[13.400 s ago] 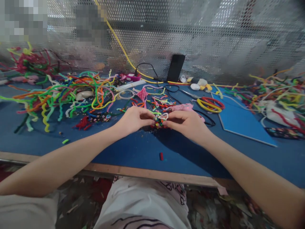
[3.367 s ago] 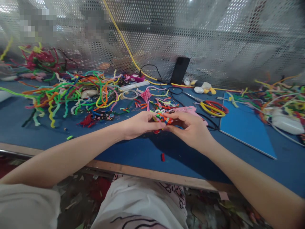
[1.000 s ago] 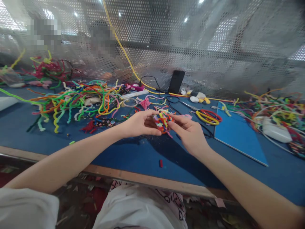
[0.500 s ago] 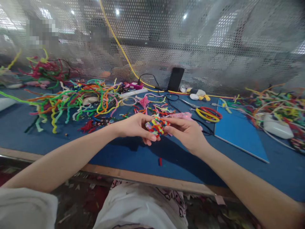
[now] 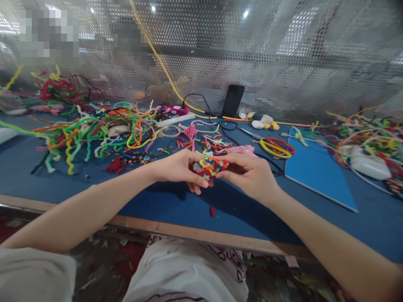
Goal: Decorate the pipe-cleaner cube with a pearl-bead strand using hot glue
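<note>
Right now you hold a small woven piece (image 5: 209, 167) of multicoloured pipe cleaners between both hands, lifted just above the blue table (image 5: 176, 205), near its middle. Your left hand (image 5: 178, 167) is curled about the left side of the piece, thumb on top and fingers underneath; your right hand (image 5: 250, 172) pinches its right edge with the fingertips closed on it. Judging by its look, the weave is well along: red, yellow, green and blue strands already form a dense little pad, though whether loose ends remain to be tucked I cannot tell. Plenty of material is unused: a heap of loose pipe cleaners (image 5: 94, 126) lies far to the left, and another tangle (image 5: 368, 134) far to the right. Scissors (image 5: 275, 147) with red and yellow handles rest just beyond your right hand, and a short red offcut (image 5: 213, 211) lies on the table nearer to you.
</note>
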Demonstrator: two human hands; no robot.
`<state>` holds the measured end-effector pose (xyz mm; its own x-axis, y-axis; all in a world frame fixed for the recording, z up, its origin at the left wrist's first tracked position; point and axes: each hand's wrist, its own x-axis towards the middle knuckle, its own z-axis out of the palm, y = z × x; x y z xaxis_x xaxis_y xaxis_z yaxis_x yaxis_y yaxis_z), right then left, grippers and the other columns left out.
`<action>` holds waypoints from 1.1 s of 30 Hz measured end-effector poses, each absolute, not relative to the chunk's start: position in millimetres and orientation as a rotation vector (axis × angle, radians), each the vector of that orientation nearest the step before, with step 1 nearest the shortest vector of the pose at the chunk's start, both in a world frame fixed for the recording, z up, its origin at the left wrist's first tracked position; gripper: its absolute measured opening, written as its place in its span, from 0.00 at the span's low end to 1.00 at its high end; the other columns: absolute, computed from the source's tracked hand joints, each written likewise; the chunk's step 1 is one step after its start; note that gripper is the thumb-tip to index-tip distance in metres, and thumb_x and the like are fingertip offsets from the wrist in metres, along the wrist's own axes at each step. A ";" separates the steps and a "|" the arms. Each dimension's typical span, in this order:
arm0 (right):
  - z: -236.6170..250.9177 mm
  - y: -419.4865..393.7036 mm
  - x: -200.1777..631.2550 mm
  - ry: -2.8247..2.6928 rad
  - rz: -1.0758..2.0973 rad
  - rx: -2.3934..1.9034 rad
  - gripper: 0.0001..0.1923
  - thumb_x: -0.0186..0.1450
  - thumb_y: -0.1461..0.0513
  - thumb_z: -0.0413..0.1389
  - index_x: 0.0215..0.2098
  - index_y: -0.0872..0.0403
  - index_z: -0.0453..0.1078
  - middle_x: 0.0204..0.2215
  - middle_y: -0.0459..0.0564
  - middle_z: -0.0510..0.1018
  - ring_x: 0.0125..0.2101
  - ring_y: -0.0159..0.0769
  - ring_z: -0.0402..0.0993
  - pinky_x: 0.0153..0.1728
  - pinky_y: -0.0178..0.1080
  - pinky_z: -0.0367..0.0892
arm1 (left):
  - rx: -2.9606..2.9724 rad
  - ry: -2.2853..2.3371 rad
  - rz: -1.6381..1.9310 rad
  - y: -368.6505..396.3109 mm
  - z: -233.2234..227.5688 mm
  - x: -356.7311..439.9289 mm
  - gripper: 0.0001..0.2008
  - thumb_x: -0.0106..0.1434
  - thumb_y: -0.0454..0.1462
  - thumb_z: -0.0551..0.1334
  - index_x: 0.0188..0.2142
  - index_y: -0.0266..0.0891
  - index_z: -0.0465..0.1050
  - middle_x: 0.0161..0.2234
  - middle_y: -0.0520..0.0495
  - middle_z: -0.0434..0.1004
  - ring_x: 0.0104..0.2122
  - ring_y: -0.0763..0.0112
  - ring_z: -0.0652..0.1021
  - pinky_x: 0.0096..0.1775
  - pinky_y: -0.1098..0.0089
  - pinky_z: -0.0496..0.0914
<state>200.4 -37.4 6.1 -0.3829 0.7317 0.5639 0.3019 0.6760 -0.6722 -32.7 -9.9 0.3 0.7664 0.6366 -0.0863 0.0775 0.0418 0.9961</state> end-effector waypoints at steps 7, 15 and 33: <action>5.1 -36.8 200.5 -1.962 0.614 -0.802 0.13 0.58 0.62 0.70 0.42 0.53 0.84 0.35 0.49 0.87 0.32 0.37 0.83 0.34 0.35 0.80 | 1.496 0.646 0.436 -10.9 1.1 -32.0 0.20 0.50 0.40 0.78 0.38 0.32 0.79 0.32 0.44 0.85 0.24 0.70 0.83 0.28 0.74 0.80; 4.1 -37.1 198.7 -1.952 0.620 -0.874 0.12 0.56 0.54 0.71 0.35 0.52 0.84 0.28 0.49 0.85 0.27 0.37 0.81 0.28 0.36 0.78 | 1.510 0.657 0.417 -11.2 -1.8 -30.3 0.20 0.49 0.41 0.79 0.37 0.32 0.79 0.31 0.44 0.85 0.24 0.69 0.84 0.27 0.73 0.80; 0.7 -31.5 203.5 -1.859 0.623 -0.847 0.16 0.59 0.54 0.70 0.43 0.53 0.81 0.39 0.54 0.86 0.35 0.41 0.84 0.35 0.39 0.81 | 1.782 0.620 0.549 -5.6 14.8 -38.4 0.20 0.57 0.43 0.74 0.47 0.37 0.78 0.33 0.48 0.83 0.30 0.70 0.82 0.32 0.73 0.77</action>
